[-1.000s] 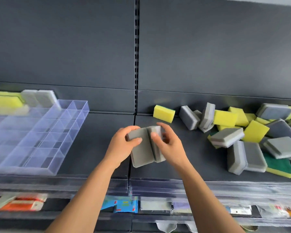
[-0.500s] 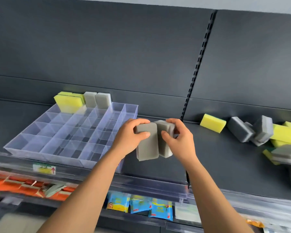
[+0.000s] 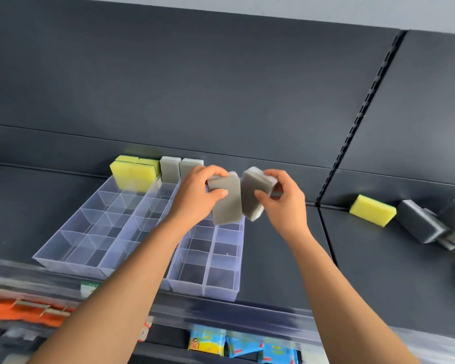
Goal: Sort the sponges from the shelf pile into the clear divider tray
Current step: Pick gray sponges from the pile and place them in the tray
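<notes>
My left hand (image 3: 196,197) grips a grey sponge (image 3: 227,203) held upright above the back right part of the clear divider tray (image 3: 221,290). Beside it, my right hand (image 3: 284,203) holds a second grey sponge (image 3: 251,195), tilted and slightly apart from the first. In the tray's back row stand yellow sponges (image 3: 132,174) and two grey sponges (image 3: 170,169). Part of the shelf pile (image 3: 420,224) shows at the right edge: a yellow sponge (image 3: 372,210) and several grey ones.
The tray sits on a dark grey shelf (image 3: 365,271) with a dark back panel and a slotted upright (image 3: 357,119). A clear rail (image 3: 221,313) runs along the shelf front. Below it lie blue packets (image 3: 237,345) and orange packs (image 3: 24,311).
Both hands carried the two grey sponges left from the pile area to above the tray. The sponges, pressed together before, now stand slightly apart. My view turned left, so most of the pile left the frame.
</notes>
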